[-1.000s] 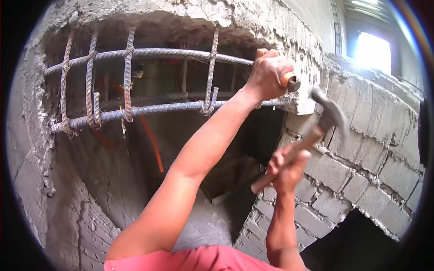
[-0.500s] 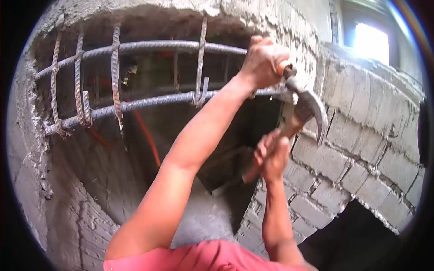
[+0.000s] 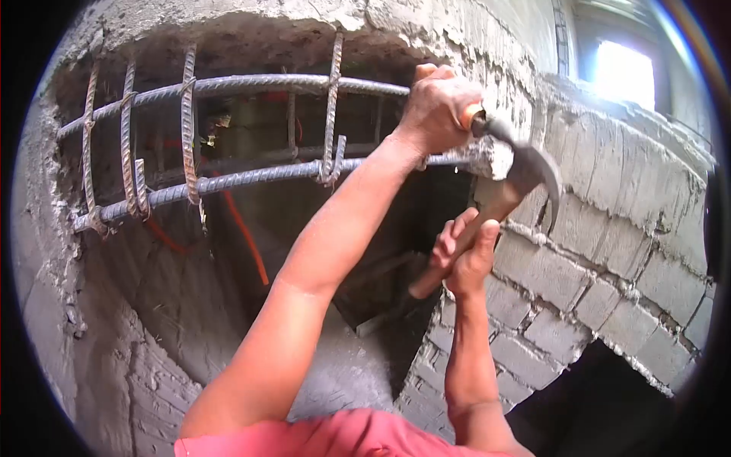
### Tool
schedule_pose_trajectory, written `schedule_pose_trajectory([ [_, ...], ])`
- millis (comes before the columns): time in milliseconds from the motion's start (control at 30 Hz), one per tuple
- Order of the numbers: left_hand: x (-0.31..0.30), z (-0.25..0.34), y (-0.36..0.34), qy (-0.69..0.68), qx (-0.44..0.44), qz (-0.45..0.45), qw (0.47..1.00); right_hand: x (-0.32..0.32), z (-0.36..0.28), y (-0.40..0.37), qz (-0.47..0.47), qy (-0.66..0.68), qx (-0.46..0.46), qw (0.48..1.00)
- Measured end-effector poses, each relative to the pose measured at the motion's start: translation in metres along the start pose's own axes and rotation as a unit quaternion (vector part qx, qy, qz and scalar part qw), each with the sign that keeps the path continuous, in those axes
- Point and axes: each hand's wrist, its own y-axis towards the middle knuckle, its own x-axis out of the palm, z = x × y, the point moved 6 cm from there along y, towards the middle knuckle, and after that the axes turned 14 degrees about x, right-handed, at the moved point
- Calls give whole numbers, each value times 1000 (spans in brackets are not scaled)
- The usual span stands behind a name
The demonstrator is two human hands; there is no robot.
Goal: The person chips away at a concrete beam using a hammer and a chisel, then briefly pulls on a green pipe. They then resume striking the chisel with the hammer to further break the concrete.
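My left hand (image 3: 443, 110) is wrapped round the orange handle of a tool (image 3: 471, 116), in front of the right end of the upper steel bar (image 3: 259, 82). The tool's dark shank points right, toward the head of a claw hammer (image 3: 524, 171). Whether the two touch is hard to tell. Lower down, my right hand (image 3: 466, 251) grips the hammer's wooden handle, which slants up to the right. The hammer's curved claw hangs on the right side. Behind my left wrist, the lower steel bar (image 3: 259, 177) runs to broken concrete (image 3: 491, 158).
Upright rebar pieces (image 3: 188, 114) cross the bars in the wall opening. An orange-red cord (image 3: 245, 232) hangs behind them. A block wall (image 3: 548, 270) stands at the right, with a dark gap (image 3: 598, 404) low in it. A bright window (image 3: 624, 74) is at the upper right.
The hammer head has shifted slightly right, and my right hand has moved a little right with it. My left hand and its tool sit slightly further left. The view has shifted a little.
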Motion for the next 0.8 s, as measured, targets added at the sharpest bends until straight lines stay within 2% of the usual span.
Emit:
schedule_pose_trajectory([
  [33, -1, 2, 1, 25, 6, -33, 999, 12, -24, -5, -179, 198, 229, 936],
  [67, -1, -4, 11, 33, 16, -25, 999, 37, -55, -7, -348, 377, 408, 755],
  [133, 4, 0, 1, 25, -6, -30, 999, 1, -90, 15, -228, 470, 346, 779],
  [167, 6, -2, 0, 34, -5, -26, 999, -13, -119, 35, -292, 556, 226, 745],
  [200, 7, -1, -1, 34, -7, -28, 999, -36, -161, 53, -271, 494, 105, 819],
  [233, 7, -2, 0, 37, -6, -26, 999, -59, -202, 70, -245, 465, -33, 850],
  [267, 7, -2, 1, 40, -5, -25, 999, -93, -231, 78, -101, 387, -134, 907],
  [333, 6, -5, 3, 41, -7, -20, 999, -136, -260, 94, -41, 497, -311, 809],
  [367, 6, -3, 1, 38, -12, -18, 999, -135, -255, 94, -29, 518, -302, 800],
  [400, 7, 0, -1, 32, -14, -19, 999, -112, -234, 80, 118, 250, -221, 935],
  [433, 8, -2, 0, 41, -7, -17, 999, -48, -202, 61, 3, 457, -173, 872],
  [467, 7, -2, 0, 49, -1, -17, 999, 1, -153, 28, 68, 210, -115, 969],
  [500, 6, 0, 0, 40, -7, -19, 999, 58, -130, 20, -326, 13, 46, 944],
  [533, 7, -7, -5, 65, -24, -35, 997, 54, -102, 3, -412, 221, 386, 795],
  [600, 9, -9, -2, 70, -10, -8, 997, 32, -106, -3, -368, 294, 406, 783],
  [633, 6, -3, -2, 69, -16, -10, 997, 18, -114, 2, -338, 318, 371, 804],
  [667, 2, -3, 2, 71, -25, -1, 997, 3, -108, 12, -293, 411, 326, 799],
  [700, -2, -2, 3, 73, -36, 7, 997, -7, -138, 23, -319, 413, 206, 828],
  [733, -2, 0, 0, 74, -36, 3, 997, -20, -155, 29, -318, 480, 159, 802],
  [767, -3, 1, -2, 63, -32, 17, 997, -37, -177, 35, -300, 465, 55, 831],
  [800, -3, 3, -4, 53, -28, 32, 998, -55, -194, 34, -256, 437, 14, 862],
])
